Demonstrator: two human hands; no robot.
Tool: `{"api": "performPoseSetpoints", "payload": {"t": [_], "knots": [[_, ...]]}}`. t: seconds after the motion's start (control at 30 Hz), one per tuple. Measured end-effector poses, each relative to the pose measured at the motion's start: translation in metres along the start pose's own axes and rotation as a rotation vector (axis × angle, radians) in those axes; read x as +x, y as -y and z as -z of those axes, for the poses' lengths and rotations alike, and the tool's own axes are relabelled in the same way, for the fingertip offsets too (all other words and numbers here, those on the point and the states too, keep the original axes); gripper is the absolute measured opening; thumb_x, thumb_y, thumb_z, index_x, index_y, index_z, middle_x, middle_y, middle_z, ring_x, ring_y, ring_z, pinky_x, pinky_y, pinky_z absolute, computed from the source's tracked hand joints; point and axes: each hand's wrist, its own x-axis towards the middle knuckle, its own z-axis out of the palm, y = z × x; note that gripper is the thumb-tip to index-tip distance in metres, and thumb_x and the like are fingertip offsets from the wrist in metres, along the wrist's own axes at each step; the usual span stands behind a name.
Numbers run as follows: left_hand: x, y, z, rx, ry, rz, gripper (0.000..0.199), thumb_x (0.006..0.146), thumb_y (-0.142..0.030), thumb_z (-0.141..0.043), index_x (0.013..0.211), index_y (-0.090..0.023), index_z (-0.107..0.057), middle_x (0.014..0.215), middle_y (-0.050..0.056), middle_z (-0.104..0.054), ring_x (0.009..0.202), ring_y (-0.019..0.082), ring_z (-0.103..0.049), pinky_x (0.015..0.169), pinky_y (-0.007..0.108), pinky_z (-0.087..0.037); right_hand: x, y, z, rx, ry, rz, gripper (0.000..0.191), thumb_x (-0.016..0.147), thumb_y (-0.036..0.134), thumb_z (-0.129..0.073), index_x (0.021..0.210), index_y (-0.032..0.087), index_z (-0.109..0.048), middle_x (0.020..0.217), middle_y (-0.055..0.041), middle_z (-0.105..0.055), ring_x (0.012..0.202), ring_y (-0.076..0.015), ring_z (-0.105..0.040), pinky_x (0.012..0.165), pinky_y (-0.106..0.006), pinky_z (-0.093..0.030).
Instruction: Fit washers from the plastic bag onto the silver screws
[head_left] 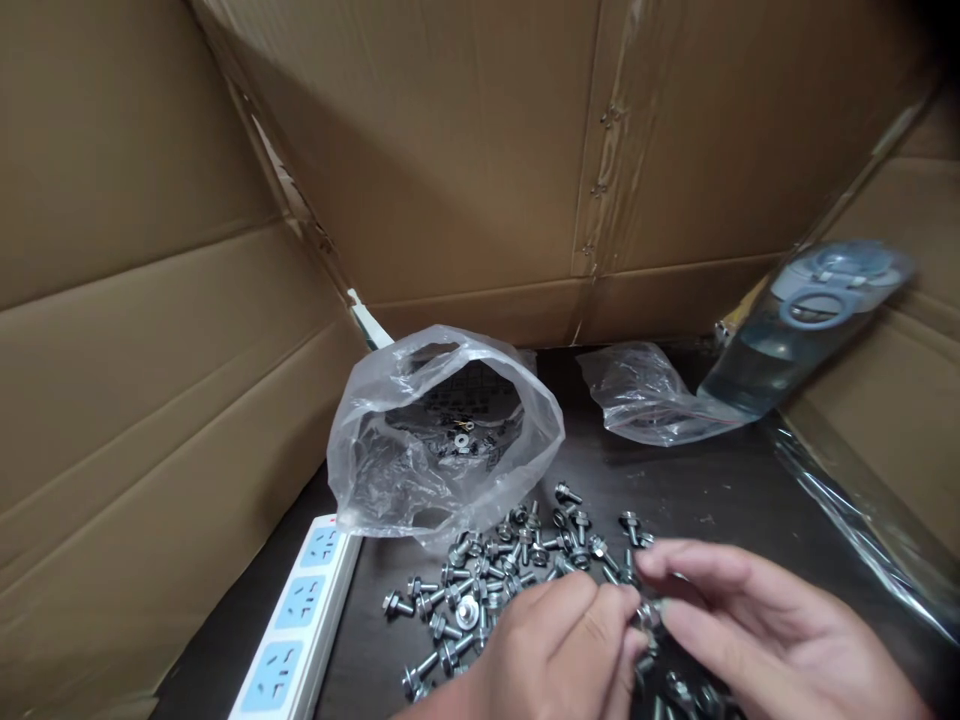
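Low in the view, my left hand (562,650) is closed, its thumb and forefinger pinching a small metal bolt (649,614) whose end pokes out toward the right. Facing it is my right hand (772,630), fingers curved and apart, with the thumb tip close to or touching that bolt. Whether it bears any of the bolt's weight I cannot tell. Around and beneath both hands spreads a loose pile of flanged bolts with washers (466,612); the hands hide part of it.
An open clear plastic bag (360,470) with small dark parts and a washer stands behind the pile. A white power strip (289,640) lies at left. At back right, a water bottle (810,320) leans beside a flat zip bag (637,400). Cardboard walls (450,150) surround the dark tabletop (720,490).
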Motion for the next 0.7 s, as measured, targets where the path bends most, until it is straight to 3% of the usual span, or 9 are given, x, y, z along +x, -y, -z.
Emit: {"api": "performPoseSetpoints", "payload": {"t": [0.07, 0.13, 0.27, 0.4, 0.47, 0.6, 0.7], "knots": [[0.002, -0.002, 0.004, -0.033, 0.026, -0.035, 0.027, 0.083, -0.003, -0.05, 0.11, -0.005, -0.053, 0.076, 0.009, -0.057, 0.065, 0.013, -0.047, 0.054, 0.025, -0.043, -0.001, 0.012, -0.005, -0.053, 0.027, -0.031, 0.029, 0.082, 0.03, -0.069, 0.11, 0.023, -0.065, 0.115, -0.0115, -0.066, 0.105, -0.0236, -0.066, 0.086, -0.027, -0.057], [0.003, -0.003, 0.007, -0.074, 0.061, -0.039, 0.034, 0.079, 0.002, -0.053, 0.113, -0.002, -0.053, 0.077, 0.01, -0.056, 0.067, 0.014, -0.045, 0.055, 0.026, -0.042, -0.002, 0.022, -0.01, -0.03, 0.037, -0.045, 0.028, 0.087, 0.035, -0.063, 0.111, 0.021, -0.064, 0.108, -0.0123, -0.069, 0.098, -0.0222, -0.067, 0.087, -0.031, -0.056], [0.004, -0.004, 0.01, -0.104, 0.06, -0.032, 0.038, 0.077, 0.007, -0.054, 0.114, 0.0, -0.053, 0.077, 0.01, -0.055, 0.068, 0.013, -0.043, 0.055, 0.026, -0.041, 0.001, 0.028, -0.014, 0.063, -0.064, 0.08, 0.022, 0.089, 0.037, -0.06, 0.102, 0.02, -0.066, 0.087, -0.0086, -0.071, 0.092, -0.0208, -0.067, 0.09, -0.037, -0.051], [0.006, -0.005, 0.01, -0.081, 0.05, -0.031, 0.037, 0.077, 0.008, -0.055, 0.114, 0.001, -0.053, 0.083, 0.013, -0.058, 0.071, 0.013, -0.044, 0.059, 0.027, -0.043, 0.003, 0.026, -0.016, 0.05, -0.081, 0.071, 0.022, 0.09, 0.037, -0.058, 0.103, 0.021, -0.066, 0.098, -0.0091, -0.071, 0.097, -0.0206, -0.065, 0.095, -0.04, -0.047], [0.006, -0.004, 0.01, -0.076, 0.068, -0.028, 0.035, 0.078, 0.007, -0.054, 0.113, 0.001, -0.053, 0.083, 0.013, -0.058, 0.07, 0.012, -0.044, 0.059, 0.026, -0.043, 0.002, 0.027, -0.016, 0.041, -0.044, 0.073, 0.022, 0.092, 0.036, -0.057, 0.105, 0.021, -0.066, 0.096, -0.0082, -0.071, 0.095, -0.0195, -0.065, 0.094, -0.038, -0.047], [0.005, -0.003, 0.01, -0.071, 0.089, -0.014, 0.035, 0.079, 0.005, -0.054, 0.113, 0.0, -0.053, 0.082, 0.012, -0.057, 0.071, 0.013, -0.043, 0.059, 0.027, -0.042, 0.0, 0.03, -0.017, 0.147, -0.058, 0.218, 0.016, 0.092, 0.031, -0.057, 0.098, 0.022, -0.068, 0.073, -0.0025, -0.067, 0.086, -0.0153, -0.064, 0.087, -0.031, -0.049], [0.007, -0.003, 0.01, -0.06, 0.089, -0.002, 0.033, 0.08, 0.005, -0.053, 0.112, -0.001, -0.053, 0.08, 0.011, -0.056, 0.068, 0.012, -0.042, 0.057, 0.026, -0.041, 0.001, 0.031, -0.015, 0.082, -0.066, 0.158, 0.019, 0.092, 0.033, -0.057, 0.102, 0.022, -0.068, 0.088, -0.005, -0.07, 0.092, -0.0175, -0.065, 0.092, -0.035, -0.047]]}}
